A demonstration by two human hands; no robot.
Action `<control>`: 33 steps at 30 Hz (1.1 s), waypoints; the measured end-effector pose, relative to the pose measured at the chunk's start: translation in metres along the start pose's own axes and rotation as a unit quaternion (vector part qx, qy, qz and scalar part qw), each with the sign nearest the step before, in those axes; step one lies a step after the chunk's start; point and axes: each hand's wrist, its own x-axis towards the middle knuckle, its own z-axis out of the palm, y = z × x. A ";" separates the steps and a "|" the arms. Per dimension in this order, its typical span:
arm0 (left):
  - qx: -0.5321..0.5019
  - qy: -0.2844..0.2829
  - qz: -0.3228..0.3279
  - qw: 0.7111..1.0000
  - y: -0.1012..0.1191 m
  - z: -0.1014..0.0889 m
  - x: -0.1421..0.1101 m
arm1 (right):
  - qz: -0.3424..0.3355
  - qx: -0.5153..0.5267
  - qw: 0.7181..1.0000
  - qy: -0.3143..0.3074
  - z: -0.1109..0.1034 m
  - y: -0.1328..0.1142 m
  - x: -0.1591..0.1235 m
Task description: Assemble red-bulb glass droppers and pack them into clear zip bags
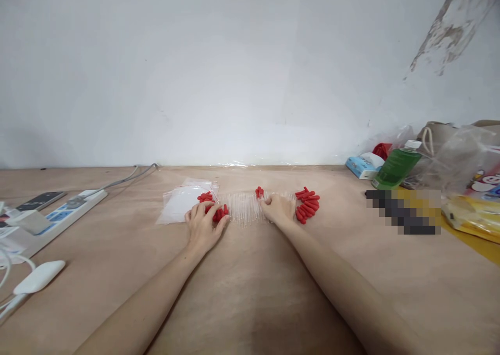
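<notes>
A row of thin clear sticks (244, 209) lies on the brown table between my hands. My left hand (203, 225) rests with its fingers apart over a cluster of small red pieces (220, 214), touching some of them. My right hand (279, 209) is at the right part of the stick row, thumb and fingers closed together; what they pinch is too small to name. Just beyond its fingertips are a few red pieces (259, 192). Another pile of red pieces (308, 205) lies to the right of that hand. Flat clear plastic bags (175, 204) lie left of my left hand.
On the left are a white power strip (62, 217), a phone (41, 201) and a white plug-like device (39, 278) with cables. To the right stand a tissue pack (363, 166), a green bottle (397, 164) and plastic bags (449, 151). A white wall (234, 73) rises behind.
</notes>
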 end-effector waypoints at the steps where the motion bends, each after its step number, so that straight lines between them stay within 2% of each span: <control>1: 0.002 0.002 0.003 1.000 0.000 0.001 0.000 | -0.005 -0.009 1.000 -0.003 0.002 0.000 0.000; 6: 0.009 0.001 0.005 1.000 0.001 0.004 0.002 | -0.023 -0.025 0.999 0.000 -0.001 0.006 0.002; 10: 0.019 0.009 0.000 1.000 0.000 0.008 0.007 | 0.029 -0.025 0.999 0.018 -0.016 0.017 0.012; 14: 0.014 0.009 0.005 1.000 0.001 0.015 0.012 | 0.062 -0.037 0.997 -0.001 -0.025 0.029 0.020; 22: -0.006 -0.008 -0.006 1.000 0.003 0.024 0.013 | 0.041 -0.106 0.993 -0.024 -0.013 0.025 0.016; 33: -0.007 0.007 -0.036 0.999 0.006 0.019 0.013 | 0.036 -0.138 0.989 -0.033 -0.009 0.019 0.014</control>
